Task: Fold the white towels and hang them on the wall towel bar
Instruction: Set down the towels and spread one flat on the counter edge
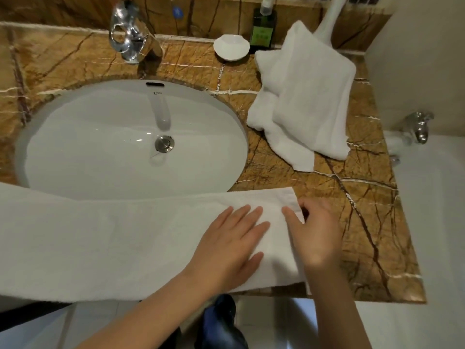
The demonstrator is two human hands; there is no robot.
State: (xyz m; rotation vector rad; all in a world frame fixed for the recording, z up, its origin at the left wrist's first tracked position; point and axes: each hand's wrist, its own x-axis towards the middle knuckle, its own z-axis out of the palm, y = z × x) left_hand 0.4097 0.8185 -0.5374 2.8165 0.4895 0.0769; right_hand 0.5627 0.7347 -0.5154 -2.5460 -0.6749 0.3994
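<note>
A long white towel (113, 243) lies folded in a strip across the front of the brown marble counter (357, 217), its far edge overlapping the sink rim. My left hand (231, 245) rests flat on the strip near its right end, fingers spread. My right hand (314, 233) pinches the strip's right end at the upper corner. Two more white towels (307, 96) lie loosely folded, one on the other, at the back right of the counter. No towel bar is in view.
An oval white sink (75, 137) with a chrome tap (130, 34) fills the left. A white soap dish (231, 47) and a dark green bottle (263, 28) stand at the back. A white bathtub with a chrome tap (419, 125) lies beyond the counter's right edge.
</note>
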